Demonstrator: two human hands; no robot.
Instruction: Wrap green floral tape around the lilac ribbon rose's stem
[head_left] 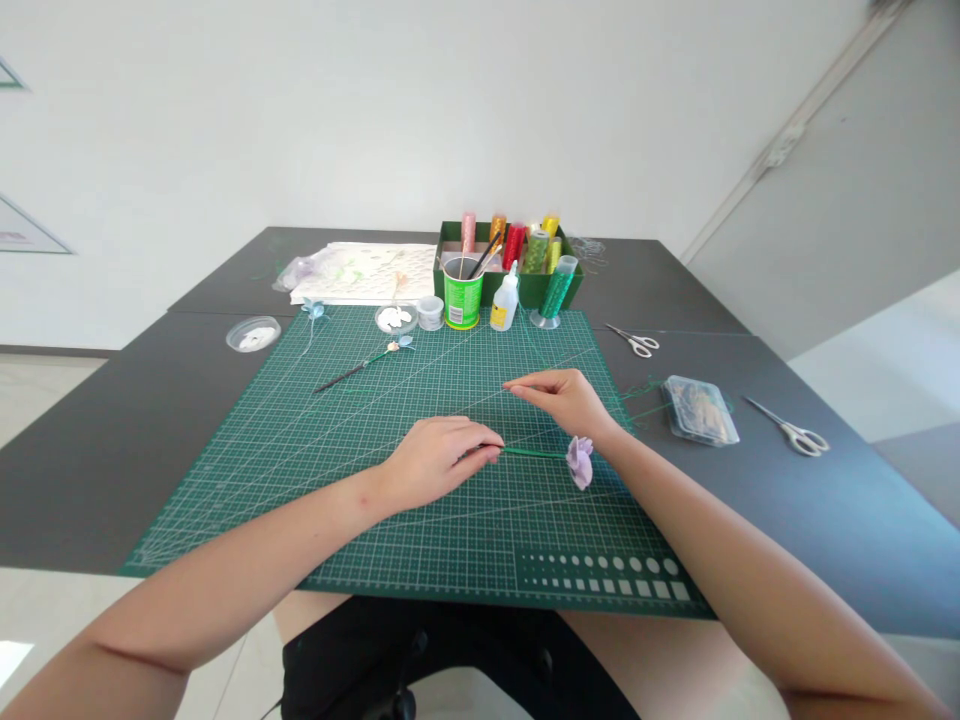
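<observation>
My left hand (pixel 442 458) pinches the green stem of a pale purple artificial flower (pixel 580 462), whose head points right. The stem (pixel 534 452) lies level over the green cutting mat (pixel 360 540). Up and to the right of it, my right hand (pixel 559 397) is closed in a pinch, its fingertips pointing left. What sits between those fingertips is too small to make out. The flower head is beside my right wrist.
Behind are a green can of brushes (pixel 463 300), a glue bottle (pixel 505 300), a teal thread spool (pixel 559 290) and a green box of spools (pixel 576 290). Right lie two scissors (pixel 637 343) and a clear plastic box (pixel 701 410). A thin flower stem (pixel 352 372) lies left.
</observation>
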